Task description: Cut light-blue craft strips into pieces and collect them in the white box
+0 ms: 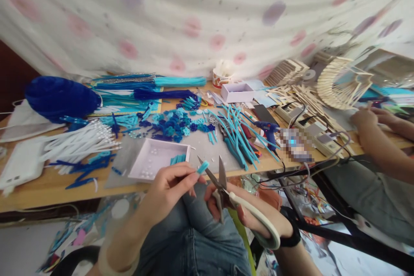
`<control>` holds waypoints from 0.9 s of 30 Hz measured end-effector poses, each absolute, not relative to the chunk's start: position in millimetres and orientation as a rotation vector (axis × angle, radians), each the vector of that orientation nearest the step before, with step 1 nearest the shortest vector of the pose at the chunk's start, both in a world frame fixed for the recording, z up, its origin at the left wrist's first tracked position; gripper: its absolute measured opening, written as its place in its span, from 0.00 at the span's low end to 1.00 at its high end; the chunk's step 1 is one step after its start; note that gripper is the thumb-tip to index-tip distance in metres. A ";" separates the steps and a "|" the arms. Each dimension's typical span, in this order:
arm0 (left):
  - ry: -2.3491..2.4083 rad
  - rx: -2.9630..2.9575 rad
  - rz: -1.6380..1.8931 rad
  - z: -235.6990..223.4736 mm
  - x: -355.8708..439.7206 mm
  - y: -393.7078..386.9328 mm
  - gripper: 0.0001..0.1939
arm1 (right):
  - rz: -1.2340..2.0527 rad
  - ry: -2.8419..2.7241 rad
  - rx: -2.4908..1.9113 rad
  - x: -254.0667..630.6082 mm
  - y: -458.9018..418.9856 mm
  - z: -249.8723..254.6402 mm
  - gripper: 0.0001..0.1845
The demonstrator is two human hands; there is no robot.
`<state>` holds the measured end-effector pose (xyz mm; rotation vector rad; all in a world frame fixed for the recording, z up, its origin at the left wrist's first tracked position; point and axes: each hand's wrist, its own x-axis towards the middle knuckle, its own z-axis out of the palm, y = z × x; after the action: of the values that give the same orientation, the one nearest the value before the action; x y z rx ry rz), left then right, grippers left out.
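My left hand [173, 187] pinches a short light-blue pipe cleaner piece [203, 167] between thumb and fingertips. Close on its right, my right hand [226, 202] grips scissors [221, 181] with cream handles, their blades spread apart and pointing up near the piece. Beyond my left hand lies a shallow white box [139, 159] with white beads and cut blue pieces [178, 158] in it. Several long light-blue pipe cleaners [237, 131] lie in a loose bunch behind the scissors. A heap of blue pipe cleaner flowers [176, 123] is behind the box.
At the left are a dark blue bundle [61, 98], white stems with pearl tips [86, 140] and a white power bank [22, 161]. A blue glue gun [269, 131], cables and power strips [315, 131] lie to the right. Another person's hands [365, 118] work at the far right, by stacked wooden sticks.
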<state>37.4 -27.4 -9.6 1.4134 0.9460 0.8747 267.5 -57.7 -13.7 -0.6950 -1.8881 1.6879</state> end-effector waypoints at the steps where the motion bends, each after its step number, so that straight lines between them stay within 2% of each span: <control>1: 0.939 1.412 0.853 -9.0 36.7 -26.9 0.14 | 1.696 -1.868 -0.703 268.6 -57.4 -13.8 0.36; 9: 0.874 1.314 0.812 -22.6 37.2 -23.3 0.18 | 1.904 -1.445 -0.693 253.4 -59.4 -20.5 0.39; 15: 0.886 1.414 0.901 -25.7 36.7 -17.6 0.16 | 1.939 -1.229 -0.705 249.0 -64.4 -36.1 0.33; 20: 0.894 1.446 0.889 -30.2 37.6 -15.7 0.16 | 1.941 -1.101 -0.785 245.4 -68.6 -37.1 0.31; 27: 0.867 1.432 0.877 -34.4 45.1 -15.1 0.17 | 1.820 -1.048 -0.827 245.8 -70.0 -39.8 0.27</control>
<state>45.1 -15.1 -34.4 1.4318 0.8668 0.8772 245.8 -70.0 -39.8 -0.8272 -1.0475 1.8195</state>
